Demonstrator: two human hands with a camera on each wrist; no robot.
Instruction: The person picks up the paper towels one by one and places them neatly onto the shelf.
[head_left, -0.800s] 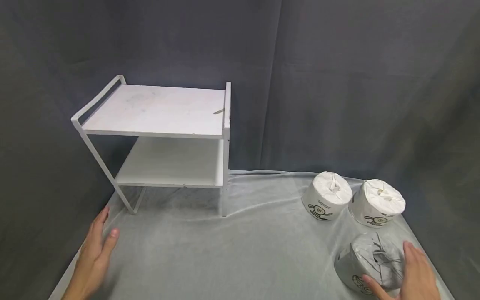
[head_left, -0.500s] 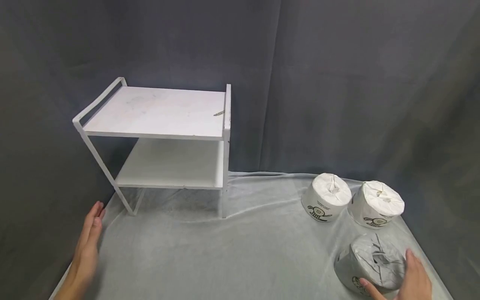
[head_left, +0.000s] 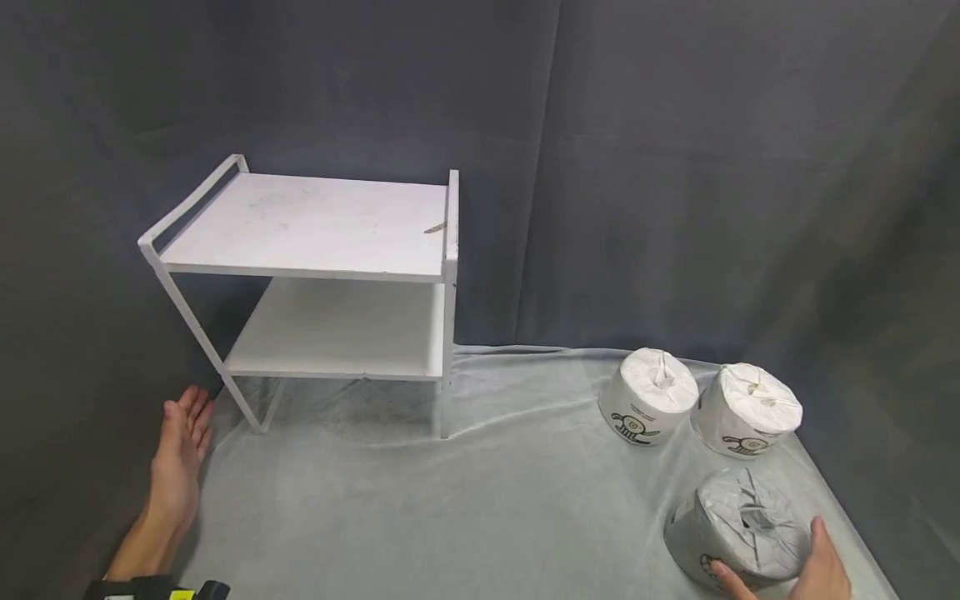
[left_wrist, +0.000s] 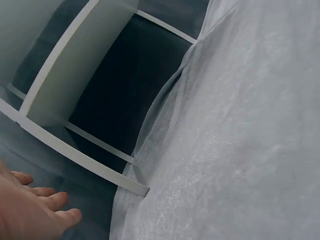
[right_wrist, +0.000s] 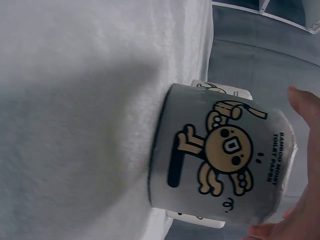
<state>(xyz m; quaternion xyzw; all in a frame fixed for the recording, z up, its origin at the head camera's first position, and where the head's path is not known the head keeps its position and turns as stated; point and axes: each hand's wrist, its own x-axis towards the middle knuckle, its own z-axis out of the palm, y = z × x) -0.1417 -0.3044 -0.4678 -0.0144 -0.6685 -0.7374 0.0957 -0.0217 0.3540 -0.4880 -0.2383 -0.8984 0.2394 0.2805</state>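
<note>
My left hand [head_left: 176, 467] is at the left of the head view, fingers straight and palm turned toward the white two-tier shelf [head_left: 337, 325]. In the left wrist view its fingertips [left_wrist: 57, 200] are beside the shelf's leg, holding nothing. At the lower right, my right hand [head_left: 806, 575] spreads around the upper part of the nearest wrapped toilet paper roll [head_left: 693, 537], thumb on the front side and fingers on the right. The right wrist view shows that roll's printed cartoon face, with the thumb [right_wrist: 302, 102] straight and a gap between it and the roll's edge.
Behind the near roll stand two more wrapped toilet paper rolls, one on the left [head_left: 637, 408] and one on the right [head_left: 738, 429]. A pale cloth [head_left: 450, 517] covers the surface. Dark grey curtains [head_left: 637, 167] hang at the back and both sides.
My left hand has swung slightly left and turned, and a black wrist strap now shows. My right hand has shifted slightly down beside the near roll. The rolls and shelf stay in place.
</note>
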